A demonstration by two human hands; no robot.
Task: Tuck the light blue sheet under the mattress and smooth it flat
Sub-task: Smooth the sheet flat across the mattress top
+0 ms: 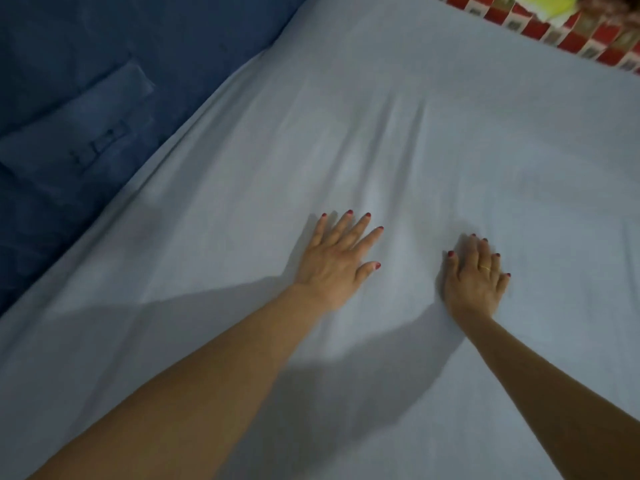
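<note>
One light blue cotton sheet [381, 133] filling the frame, faintly creased at centre; dark blue fabric [86, 98] upper left, red patterned cloth [571, 39] upper right; left hand [336, 261] and right hand [476, 282] flat on it, fingers straight, gripping nothing

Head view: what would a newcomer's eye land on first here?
Two bare forearms reach in from below, the left hand and right hand pressed flat, fingers straight, on the light blue sheet. Soft wrinkles fan out beyond the fingertips. A dark blue fabric lies along the sheet's left edge.
</note>
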